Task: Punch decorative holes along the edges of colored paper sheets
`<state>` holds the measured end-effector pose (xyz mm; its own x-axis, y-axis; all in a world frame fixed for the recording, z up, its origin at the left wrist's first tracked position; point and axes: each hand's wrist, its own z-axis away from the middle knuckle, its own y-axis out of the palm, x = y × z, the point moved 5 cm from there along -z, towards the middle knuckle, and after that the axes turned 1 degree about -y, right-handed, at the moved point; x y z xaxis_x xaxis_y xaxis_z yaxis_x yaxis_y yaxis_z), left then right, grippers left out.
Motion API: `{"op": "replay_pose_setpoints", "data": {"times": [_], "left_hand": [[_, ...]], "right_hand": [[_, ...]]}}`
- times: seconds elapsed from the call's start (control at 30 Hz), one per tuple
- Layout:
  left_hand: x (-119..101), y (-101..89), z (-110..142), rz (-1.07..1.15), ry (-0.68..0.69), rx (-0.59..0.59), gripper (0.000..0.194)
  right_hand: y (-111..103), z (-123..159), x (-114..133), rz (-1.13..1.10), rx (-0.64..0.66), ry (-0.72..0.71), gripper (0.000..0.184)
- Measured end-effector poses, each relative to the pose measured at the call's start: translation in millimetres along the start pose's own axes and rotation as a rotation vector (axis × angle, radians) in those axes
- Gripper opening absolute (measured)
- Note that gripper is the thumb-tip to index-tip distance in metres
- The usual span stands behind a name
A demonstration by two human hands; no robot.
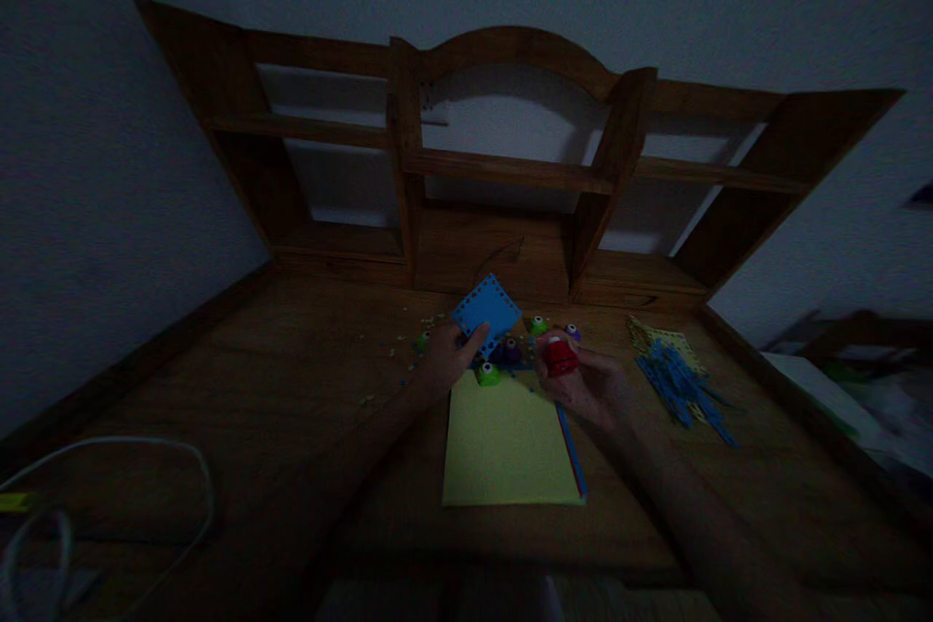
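While the left hand (446, 357) pinches the blue card (490, 303) just past the far edge of the yellow paper (510, 442), the right hand (589, 389) grips a red punch (561, 359) over that paper's far right corner. The left thumb lies on top of the card, and the right fingers curl around the punch. The card has little holes along its edges. A green punch (488, 376) sits on the paper's far edge, and a dark punch (511, 350) sits just past that edge. Little paper bits (366, 399) lie on the counter (335, 321) past the paper and to its left. Blue strips (679, 383) lie in a pile well to the paper's right.

It is dark, so a hole could land in the wrong spot, or too near another one and tear the card. If the left hand pinched too softly, the card could slip or twist. A bump from either hand could knock over the green punch, since it sits so close by.
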<state>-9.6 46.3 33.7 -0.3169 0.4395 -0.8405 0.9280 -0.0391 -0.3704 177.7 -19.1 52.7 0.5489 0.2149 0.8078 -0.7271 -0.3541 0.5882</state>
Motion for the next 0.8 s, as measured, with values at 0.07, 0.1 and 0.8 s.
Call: {"op": "replay_pose_setpoints", "data": {"times": [0.07,0.1,0.8], "left_hand": [[-1,0.1,0,-0.017,0.024,-0.003,0.034],[-1,0.1,0,-0.019,0.033,-0.006,0.034],[-2,-2.2,0,-0.03,0.025,-0.033,0.035]], "right_hand": [[2,0,0,-0.053,0.054,-0.002,0.022],[3,0,0,-0.071,0.07,-0.003,0.021],[-12,-9,14,0.043,-0.182,-0.229,0.023]]}}
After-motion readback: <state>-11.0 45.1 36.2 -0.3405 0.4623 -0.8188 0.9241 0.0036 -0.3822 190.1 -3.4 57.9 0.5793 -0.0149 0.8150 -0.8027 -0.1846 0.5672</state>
